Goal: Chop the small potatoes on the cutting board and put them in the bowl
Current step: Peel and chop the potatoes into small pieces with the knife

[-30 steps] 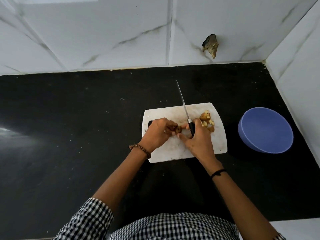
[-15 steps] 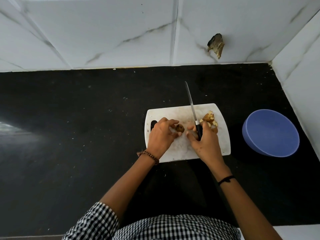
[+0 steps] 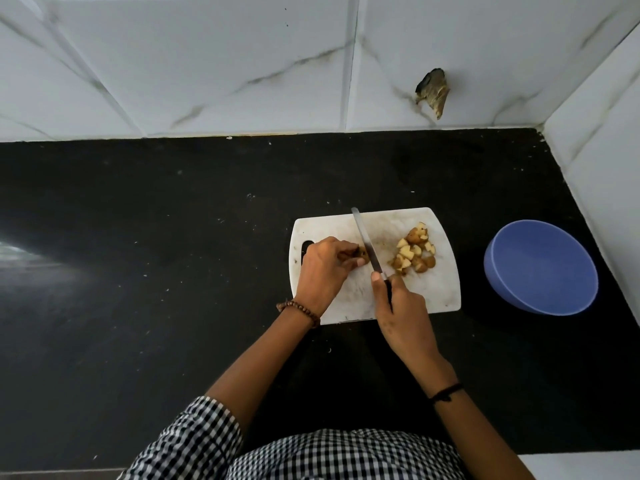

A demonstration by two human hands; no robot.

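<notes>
My right hand (image 3: pixel 398 306) is wrapped around the knife (image 3: pixel 367 242) handle, blade tip pointing away from me. My left hand (image 3: pixel 323 268) pinches a small potato (image 3: pixel 362 252) on the cutting board (image 3: pixel 440 292), just left of the blade. Chopped pieces (image 3: pixel 414 252) are piled right of the blade. The blue bowl (image 3: pixel 540 266) sits on the black counter (image 3: pixel 173 271), right of the board, apart from it.

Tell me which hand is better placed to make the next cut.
Right: the right hand grips the knife, its blade beside the potato that the left hand pinches on the cutting board.
</notes>
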